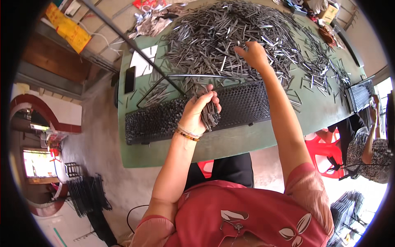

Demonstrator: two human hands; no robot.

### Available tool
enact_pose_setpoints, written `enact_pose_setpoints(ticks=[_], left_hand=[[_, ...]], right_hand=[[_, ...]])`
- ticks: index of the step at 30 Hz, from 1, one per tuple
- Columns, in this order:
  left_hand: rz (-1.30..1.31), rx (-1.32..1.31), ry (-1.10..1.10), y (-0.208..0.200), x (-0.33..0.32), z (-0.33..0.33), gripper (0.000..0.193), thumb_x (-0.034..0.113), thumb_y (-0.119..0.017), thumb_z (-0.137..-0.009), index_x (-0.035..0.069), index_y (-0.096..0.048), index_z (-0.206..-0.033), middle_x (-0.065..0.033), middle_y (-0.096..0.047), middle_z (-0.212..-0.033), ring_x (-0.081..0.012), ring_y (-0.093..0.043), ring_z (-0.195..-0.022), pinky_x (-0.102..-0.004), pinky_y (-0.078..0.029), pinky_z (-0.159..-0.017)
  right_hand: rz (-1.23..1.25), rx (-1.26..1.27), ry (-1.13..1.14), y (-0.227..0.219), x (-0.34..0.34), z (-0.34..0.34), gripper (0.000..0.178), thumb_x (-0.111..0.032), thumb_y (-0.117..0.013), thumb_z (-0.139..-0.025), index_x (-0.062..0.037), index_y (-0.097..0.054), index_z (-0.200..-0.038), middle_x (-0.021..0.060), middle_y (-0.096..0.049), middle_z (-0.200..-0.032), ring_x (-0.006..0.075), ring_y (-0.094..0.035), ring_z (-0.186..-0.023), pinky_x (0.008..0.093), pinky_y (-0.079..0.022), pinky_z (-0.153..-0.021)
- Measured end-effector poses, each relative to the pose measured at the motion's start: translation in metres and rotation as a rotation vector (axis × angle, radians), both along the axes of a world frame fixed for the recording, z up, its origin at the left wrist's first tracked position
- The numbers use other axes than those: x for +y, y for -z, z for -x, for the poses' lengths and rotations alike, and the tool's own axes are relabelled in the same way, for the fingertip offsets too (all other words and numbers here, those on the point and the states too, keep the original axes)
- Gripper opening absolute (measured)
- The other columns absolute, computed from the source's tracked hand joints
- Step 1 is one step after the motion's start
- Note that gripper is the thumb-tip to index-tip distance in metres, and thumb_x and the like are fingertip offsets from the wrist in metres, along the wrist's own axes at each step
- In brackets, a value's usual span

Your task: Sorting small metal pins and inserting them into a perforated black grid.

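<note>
My left hand is closed around a bundle of thin dark strips, held over a long black honeycomb-holed rack. The left part of the rack looks packed with strip ends, while open holes show to the right. My right hand reaches to the near side of a large heap of loose dark metal-like strips. Its thumb stands apart from the forefinger, and nothing shows between them; the other fingers are partly hidden.
The green table carries a phone, white paper and a thin metal frame behind the rack. A dark rod slants over the left side. At right, another person handles a similar rack near a red chair.
</note>
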State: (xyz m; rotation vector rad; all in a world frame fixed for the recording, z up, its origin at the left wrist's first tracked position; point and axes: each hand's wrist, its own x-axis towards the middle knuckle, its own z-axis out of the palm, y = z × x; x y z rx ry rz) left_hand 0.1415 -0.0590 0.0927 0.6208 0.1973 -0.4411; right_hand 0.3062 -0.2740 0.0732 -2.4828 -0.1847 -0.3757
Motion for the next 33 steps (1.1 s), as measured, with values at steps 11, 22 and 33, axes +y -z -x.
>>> enact_pose_setpoints(ticks=[11, 22, 33], left_hand=[[-1.031, -0.917, -0.683, 0.027, -0.016, 0.045, 0.051, -0.001, -0.065, -0.078, 0.001, -0.039, -0.122, -0.0078, -0.061, -0.09, -0.0154, -0.056, -0.087, -0.0314, -0.041, -0.088], [-1.045, -0.947, -0.62, 0.051, 0.032, 0.097, 0.055, -0.007, -0.062, -0.078, 0.001, -0.035, -0.125, -0.0077, -0.059, -0.085, -0.0141, -0.056, -0.083, -0.0299, -0.043, -0.083], [-0.701, -0.256, -0.569, 0.108, 0.057, 0.145, 0.015, 0.008, -0.06, -0.087, 0.001, -0.058, -0.099, -0.0051, -0.064, -0.092, -0.0107, -0.061, -0.081, -0.0255, -0.048, -0.078]], right_hand=[[-2.372, 0.621, -0.107, 0.023, 0.138, 0.212, 0.033, -0.033, -0.053, -0.092, -0.0045, -0.058, -0.108, 0.0048, -0.059, -0.103, 0.0151, -0.054, -0.099, 0.0299, -0.043, -0.09], [-2.076, 0.801, -0.123, 0.049, 0.182, 0.267, 0.032, -0.031, -0.037, -0.099, -0.0065, -0.056, -0.107, 0.0046, -0.059, -0.101, 0.0156, -0.056, -0.092, 0.0322, -0.046, -0.087], [-2.059, 1.011, -0.101, 0.072, 0.199, 0.305, 0.038, -0.03, -0.037, -0.099, -0.003, -0.049, -0.122, 0.0109, -0.052, -0.121, 0.022, -0.048, -0.113, 0.036, -0.033, -0.101]])
